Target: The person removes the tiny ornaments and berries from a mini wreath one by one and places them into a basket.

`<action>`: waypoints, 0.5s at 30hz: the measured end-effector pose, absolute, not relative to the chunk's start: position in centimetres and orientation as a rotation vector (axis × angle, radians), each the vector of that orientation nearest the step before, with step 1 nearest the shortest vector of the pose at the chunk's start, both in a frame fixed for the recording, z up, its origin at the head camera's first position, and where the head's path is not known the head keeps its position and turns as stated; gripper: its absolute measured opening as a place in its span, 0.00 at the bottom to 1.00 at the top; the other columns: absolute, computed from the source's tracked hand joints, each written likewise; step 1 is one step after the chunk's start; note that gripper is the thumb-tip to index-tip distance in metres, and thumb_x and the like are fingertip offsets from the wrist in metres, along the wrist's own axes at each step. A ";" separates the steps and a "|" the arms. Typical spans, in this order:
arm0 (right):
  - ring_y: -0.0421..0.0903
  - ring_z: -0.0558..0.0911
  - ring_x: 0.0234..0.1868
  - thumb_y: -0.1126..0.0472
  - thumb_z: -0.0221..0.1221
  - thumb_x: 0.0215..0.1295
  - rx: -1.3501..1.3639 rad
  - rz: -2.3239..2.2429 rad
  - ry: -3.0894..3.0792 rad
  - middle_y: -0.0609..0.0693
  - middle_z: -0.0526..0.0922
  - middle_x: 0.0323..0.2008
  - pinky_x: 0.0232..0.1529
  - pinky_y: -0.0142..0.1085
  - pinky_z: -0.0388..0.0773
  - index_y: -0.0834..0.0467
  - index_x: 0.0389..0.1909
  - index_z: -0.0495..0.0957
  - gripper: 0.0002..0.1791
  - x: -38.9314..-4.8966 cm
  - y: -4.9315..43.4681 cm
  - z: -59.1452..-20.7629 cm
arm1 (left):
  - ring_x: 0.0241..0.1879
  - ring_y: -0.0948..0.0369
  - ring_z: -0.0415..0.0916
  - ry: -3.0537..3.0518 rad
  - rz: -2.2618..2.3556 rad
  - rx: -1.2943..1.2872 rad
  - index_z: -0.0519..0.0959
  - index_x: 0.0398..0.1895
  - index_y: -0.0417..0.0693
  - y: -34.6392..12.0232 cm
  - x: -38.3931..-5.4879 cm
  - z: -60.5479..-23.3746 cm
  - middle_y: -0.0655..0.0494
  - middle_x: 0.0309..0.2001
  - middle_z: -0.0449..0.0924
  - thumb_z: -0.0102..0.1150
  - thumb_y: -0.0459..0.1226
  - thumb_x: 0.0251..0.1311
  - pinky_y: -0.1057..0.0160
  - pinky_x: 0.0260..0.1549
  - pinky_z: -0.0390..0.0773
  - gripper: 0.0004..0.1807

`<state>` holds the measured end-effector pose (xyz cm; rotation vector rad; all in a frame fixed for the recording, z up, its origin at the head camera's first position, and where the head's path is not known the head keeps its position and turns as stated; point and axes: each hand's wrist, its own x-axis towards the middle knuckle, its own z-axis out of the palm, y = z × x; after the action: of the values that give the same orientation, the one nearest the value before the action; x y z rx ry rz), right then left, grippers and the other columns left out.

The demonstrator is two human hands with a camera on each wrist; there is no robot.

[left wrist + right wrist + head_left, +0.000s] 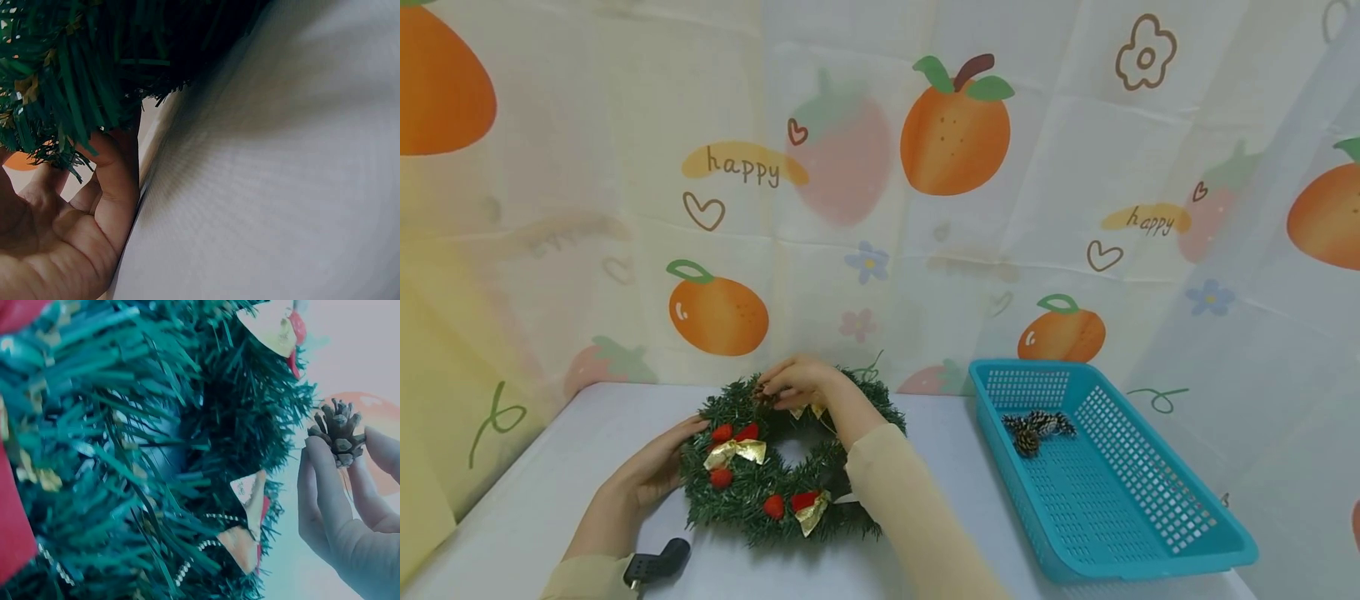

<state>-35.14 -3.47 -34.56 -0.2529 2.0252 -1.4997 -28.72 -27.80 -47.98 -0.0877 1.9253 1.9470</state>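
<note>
Basket with pinecones stands right of the wreath.

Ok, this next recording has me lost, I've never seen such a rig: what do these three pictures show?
No machine here: a person works bare-handed. The wide picture comes from a camera worn on the head; the two close ones come from a camera on each wrist. On the white table are a green wreath with gold bows and a blue basket with pine cones inside. The right hand pinches a pine cone; the left hand rests at the wreath's edge, some fingertips hidden.
</note>
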 end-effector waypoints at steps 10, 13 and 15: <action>0.58 0.77 0.64 0.70 0.59 0.67 -0.253 -1.517 2.041 0.58 0.73 0.68 0.62 0.46 0.78 0.63 0.59 0.79 0.20 -35.6 -2.4 -33.7 | 0.71 0.34 0.05 1.932 1.927 -0.093 0.24 0.78 0.54 -27.9 -28.6 -47.9 0.45 0.73 0.01 0.40 0.58 0.73 0.32 0.71 0.37 0.48; 0.59 0.78 0.63 0.70 0.59 0.66 -0.243 -1.529 2.051 0.59 0.73 0.67 0.62 0.47 0.78 0.63 0.58 0.79 0.19 -35.8 -2.0 -33.5 | 0.71 0.35 0.04 1.935 1.924 -0.094 0.24 0.79 0.54 -28.0 -28.6 -47.9 0.46 0.73 0.01 0.40 0.58 0.73 0.30 0.71 0.36 0.47; 0.60 0.77 0.63 0.70 0.59 0.67 -0.232 -1.540 2.052 0.60 0.72 0.68 0.63 0.47 0.78 0.63 0.59 0.79 0.19 -36.0 -1.6 -33.4 | 0.72 0.35 0.04 1.931 1.935 -0.093 0.25 0.79 0.54 -27.9 -28.7 -47.9 0.46 0.74 0.02 0.40 0.57 0.73 0.29 0.71 0.35 0.47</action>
<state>-35.96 -1.63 -33.44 -0.2322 2.0519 -1.5400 -28.69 -27.94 -47.95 -0.0927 1.9313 1.9354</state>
